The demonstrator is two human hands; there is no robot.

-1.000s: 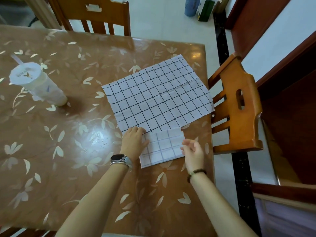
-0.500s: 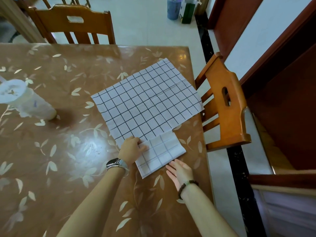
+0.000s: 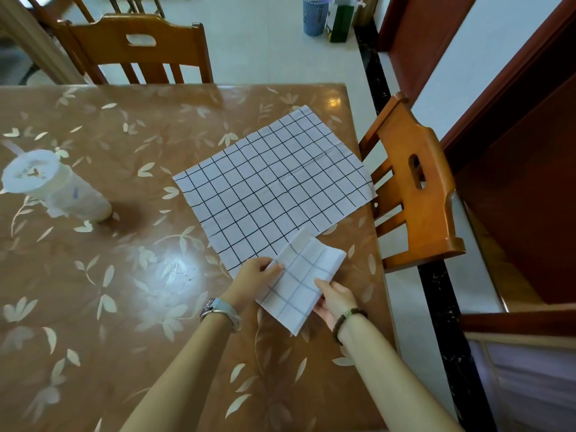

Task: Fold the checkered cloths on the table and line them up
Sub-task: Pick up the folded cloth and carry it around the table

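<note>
At the worktop's (image 3: 124,275) near right edge, left fingers (image 3: 274,267): pinching the folded cloth (image 3: 299,275) by its left side, keeping the layers together.
Right fingers (image 3: 322,283): pinching its near-right edge to steady it.
Folded cloth: tilted, overlapping the near corner of the open cloth (image 3: 274,185).
Open cloth: flat, not yet folded.

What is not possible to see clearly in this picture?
Head view only.
Layers of folded cloth: hidden by its top face, left hand, right hand.
Near edge of unfolded cloth: partly under the folded cloth.
Print on cup: blurred.
Left side of table: cut by frame edge.
</note>
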